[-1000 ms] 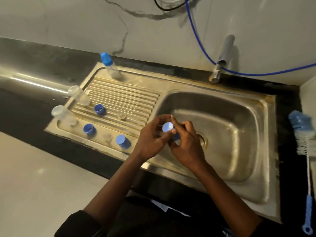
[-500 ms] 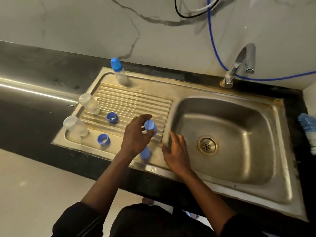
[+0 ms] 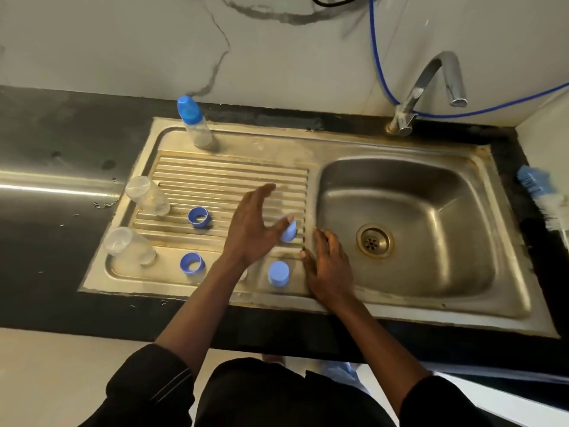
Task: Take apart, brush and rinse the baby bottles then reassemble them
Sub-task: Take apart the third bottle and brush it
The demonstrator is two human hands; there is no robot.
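Right now the L hand [image 3: 251, 229] is over the drainboard [image 3: 234, 174], palm down, fingers straight and spread, gripping nothing. Its thumb tip is at a blue cap [image 3: 288, 232] standing on the ribs close to the basin [image 3: 431, 195]. Whether it's touching or just beside I can't tell, as that spot is blurred. The R hand [image 3: 329, 268] lies flat on the ridge btwn drainboard and basin, fingers relaxed and a bit apart, holding nothing.

A 2nd cap [image 3: 278, 274] stands on the flat front strip, btwn the two wrists. Of the two blue rings, the far ring [image 3: 199, 217] is on the ribs and the near ring [image 3: 191, 263] is on the front strip, left of the L forearm. Two clear open btls stand at the drainboard's left side: far btl [image 3: 147, 195] by the ribs' edge, near btl [image 3: 129, 246] in the front-left corner. A capped btl [image 3: 195, 127] stands upright at the back, well apart from the rest.

The tap [image 3: 431, 84] is behind the basin, w/ a blue hose [image 3: 378, 57] running along the wall. A brush [image 3: 538, 192] lies on the counter at far right, partly cut off.
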